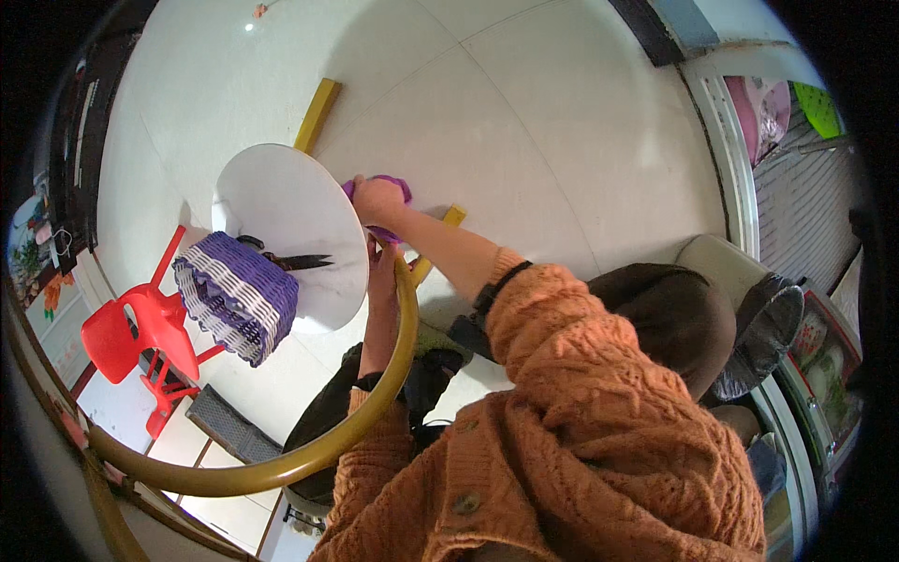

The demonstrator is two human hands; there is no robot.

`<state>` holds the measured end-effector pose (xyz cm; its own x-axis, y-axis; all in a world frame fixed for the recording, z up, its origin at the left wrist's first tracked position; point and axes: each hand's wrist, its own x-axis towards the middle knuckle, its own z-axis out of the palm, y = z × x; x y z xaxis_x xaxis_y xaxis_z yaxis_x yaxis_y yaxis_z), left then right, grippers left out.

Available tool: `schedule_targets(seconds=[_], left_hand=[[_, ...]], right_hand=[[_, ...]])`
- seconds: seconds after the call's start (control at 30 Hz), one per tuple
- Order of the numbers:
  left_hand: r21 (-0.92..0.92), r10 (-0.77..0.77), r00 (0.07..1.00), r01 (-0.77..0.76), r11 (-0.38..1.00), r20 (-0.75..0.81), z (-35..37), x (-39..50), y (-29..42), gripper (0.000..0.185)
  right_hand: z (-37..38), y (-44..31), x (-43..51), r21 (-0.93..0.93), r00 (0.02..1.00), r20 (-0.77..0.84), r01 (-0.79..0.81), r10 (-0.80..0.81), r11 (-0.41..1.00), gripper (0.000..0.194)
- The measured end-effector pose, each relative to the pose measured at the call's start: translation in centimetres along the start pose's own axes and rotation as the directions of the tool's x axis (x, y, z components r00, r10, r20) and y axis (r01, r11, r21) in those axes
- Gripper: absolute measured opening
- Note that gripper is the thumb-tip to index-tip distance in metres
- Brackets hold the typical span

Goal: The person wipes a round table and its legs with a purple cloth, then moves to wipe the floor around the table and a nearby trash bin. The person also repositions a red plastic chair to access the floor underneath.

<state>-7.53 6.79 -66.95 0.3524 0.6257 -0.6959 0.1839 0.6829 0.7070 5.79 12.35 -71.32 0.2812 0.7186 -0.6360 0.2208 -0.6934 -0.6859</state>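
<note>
My right hand (381, 201) is closed around a bunched purple cloth (393, 184) at the right edge of a round white tabletop (281, 172). Just below it, my left hand (383, 270) grips a curved gold-coloured metal tube (411, 316) of the table's frame, with some fingers hidden behind it. A purple and white woven basket (246, 288) sits on the left part of the tabletop, its opening facing me. Beside the basket lies a pair of black-handled scissors (302, 262), partly hidden by it, blades pointing right.
Gold-coloured base bars (317, 116) extend across the pale tiled floor (506, 140). A red plastic chair (151, 330) stands left of the table. Near my right leg (660, 319) is a bin with a black liner (765, 323). A dark grey crate-like object (232, 425) lies lower left.
</note>
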Motion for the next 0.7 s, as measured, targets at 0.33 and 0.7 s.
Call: schedule_targets(seconds=[0.33, 0.7], left_hand=[[0.089, -0.058, 0.998, 0.055, 0.994, 0.031, -1.7, 0.4, -0.3, 0.043], [-0.011, -0.011, 1.000, 0.011, 1.000, -0.021, -1.4, 0.1, -0.6, 0.042]], right_hand=[[-2.0, 0.8, -4.0, -0.198, 0.977, 0.190, 0.138, -0.100, 0.970, 0.042], [-4.4, 1.6, -8.0, -0.157, 0.932, 0.363, 0.065, -0.004, 0.985, 0.050]])
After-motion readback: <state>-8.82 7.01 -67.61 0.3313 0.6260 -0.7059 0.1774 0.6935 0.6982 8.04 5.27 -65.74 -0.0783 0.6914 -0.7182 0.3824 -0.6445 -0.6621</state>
